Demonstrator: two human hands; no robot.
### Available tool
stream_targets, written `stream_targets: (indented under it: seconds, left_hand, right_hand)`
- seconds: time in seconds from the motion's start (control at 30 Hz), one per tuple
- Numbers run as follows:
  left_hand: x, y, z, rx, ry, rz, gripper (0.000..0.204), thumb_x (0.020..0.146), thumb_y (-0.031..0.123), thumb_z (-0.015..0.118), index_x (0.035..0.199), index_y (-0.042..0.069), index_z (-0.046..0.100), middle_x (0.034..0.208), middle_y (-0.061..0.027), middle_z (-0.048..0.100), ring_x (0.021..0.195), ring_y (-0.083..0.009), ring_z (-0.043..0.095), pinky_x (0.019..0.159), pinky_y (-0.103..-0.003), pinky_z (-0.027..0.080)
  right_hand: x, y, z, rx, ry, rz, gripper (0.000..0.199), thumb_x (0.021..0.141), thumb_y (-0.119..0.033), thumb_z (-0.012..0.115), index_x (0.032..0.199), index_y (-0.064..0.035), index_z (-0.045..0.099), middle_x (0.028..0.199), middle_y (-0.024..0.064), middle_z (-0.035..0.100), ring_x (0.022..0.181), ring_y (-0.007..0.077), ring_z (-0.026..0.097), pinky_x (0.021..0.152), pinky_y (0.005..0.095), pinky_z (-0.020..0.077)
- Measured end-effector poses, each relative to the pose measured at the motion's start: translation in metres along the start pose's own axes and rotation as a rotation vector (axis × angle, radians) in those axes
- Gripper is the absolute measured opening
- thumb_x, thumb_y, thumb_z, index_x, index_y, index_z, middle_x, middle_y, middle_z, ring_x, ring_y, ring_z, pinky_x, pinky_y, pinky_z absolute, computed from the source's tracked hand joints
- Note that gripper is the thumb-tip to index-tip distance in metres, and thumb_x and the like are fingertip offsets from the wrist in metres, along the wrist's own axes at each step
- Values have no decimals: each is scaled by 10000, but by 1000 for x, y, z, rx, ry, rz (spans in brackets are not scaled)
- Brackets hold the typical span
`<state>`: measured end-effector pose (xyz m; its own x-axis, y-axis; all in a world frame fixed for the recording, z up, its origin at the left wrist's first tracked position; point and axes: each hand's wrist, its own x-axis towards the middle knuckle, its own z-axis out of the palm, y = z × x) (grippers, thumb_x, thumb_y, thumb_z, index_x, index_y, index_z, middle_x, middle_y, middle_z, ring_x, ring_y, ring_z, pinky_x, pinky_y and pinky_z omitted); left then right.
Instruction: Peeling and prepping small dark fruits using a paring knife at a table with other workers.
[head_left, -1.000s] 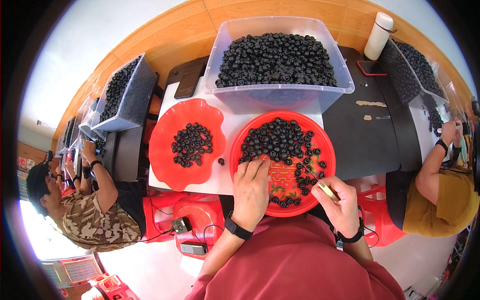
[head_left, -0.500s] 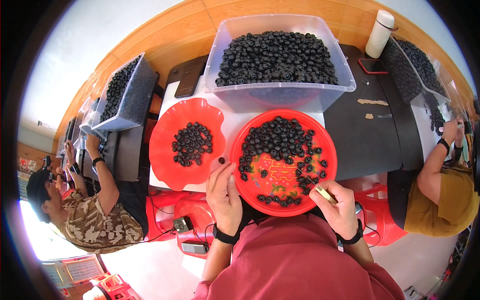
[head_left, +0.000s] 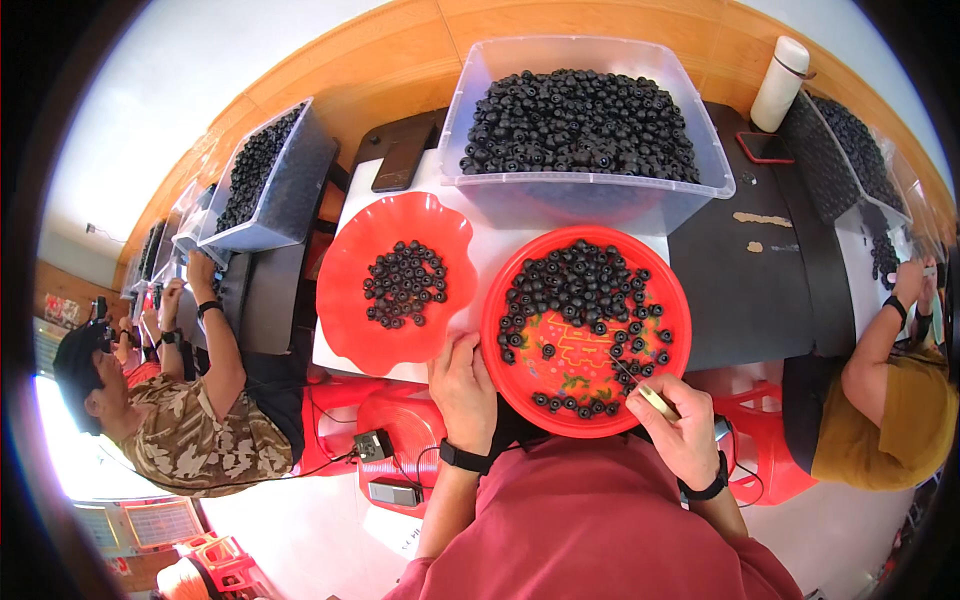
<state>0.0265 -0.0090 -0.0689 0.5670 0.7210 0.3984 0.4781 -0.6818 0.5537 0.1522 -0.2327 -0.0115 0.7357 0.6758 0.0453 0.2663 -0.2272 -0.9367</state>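
My right hand (head_left: 680, 430) is closed around the pale yellow handle of an awl-like pick (head_left: 655, 402); its thin metal tip reaches in over the red round tray (head_left: 684, 345). Black bead-like pieces with round holes (head_left: 575, 285) crowd the tray's far half, and several more lie scattered along its near and right sides. Beside the tray's left rim, my left hand (head_left: 465, 395) has its fingers loosely stretched, with nothing visible in them. Just beyond those fingertips is a red scalloped plate (head_left: 345, 300) with a heap of the same black pieces (head_left: 405, 285).
A large clear bin (head_left: 590, 190) full of black pieces stands behind the tray. Phones (head_left: 402, 162) (head_left: 765, 148) and a white flask (head_left: 780, 85) are on the table. People sit at both sides, a camouflage shirt (head_left: 210, 430) left and a mustard shirt (head_left: 880, 420) right.
The view has shifted, so the scene sits farther right. A single black piece by my left fingertips is no longer seen there. My right hand still holds the pick over the tray.
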Motion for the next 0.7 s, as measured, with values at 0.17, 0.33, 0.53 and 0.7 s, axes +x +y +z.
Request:
stream_targets:
  seconds: [0.17, 0.33, 0.53, 0.7]
  left_hand:
    - [-7, 1, -10, -105, 12, -120, 161, 831, -14, 629, 985, 22, 660, 970, -138, 670, 934, -332, 626, 827, -399, 499]
    - [-21, 32, -44, -756, -88, -319, 145, 954, 26, 572, 1094, 2, 603, 994, -98, 698, 908, -132, 630, 793, -260, 499]
    - [-22, 52, -35, -1552, -623, -610, 329, 963, 114, 607, 1258, 13, 503, 1087, -105, 671, 1015, -184, 643, 917, -313, 501]
    - [-24, 52, -25, -1760, -727, -692, 335, 955, 127, 620, 1249, 8, 511, 1125, -90, 643, 1062, -188, 621, 942, -347, 494]
  right_hand:
    - [0, -7, 1, -27, -49, -3, 129, 881, -86, 715, 883, 7, 626, 719, 55, 662, 600, 65, 566, 538, 223, 429]
    - [2, -19, 7, 20, -80, 11, 141, 857, -59, 733, 931, 13, 638, 789, 72, 695, 664, 85, 625, 611, 230, 485]
    - [15, -42, 32, 151, -189, -179, 377, 807, -58, 773, 1164, -24, 657, 1022, 109, 727, 880, 161, 709, 744, 275, 540]
    - [18, -34, 34, 131, -180, -137, 337, 812, -95, 775, 1122, -11, 671, 1019, 124, 726, 894, 225, 719, 767, 293, 552]
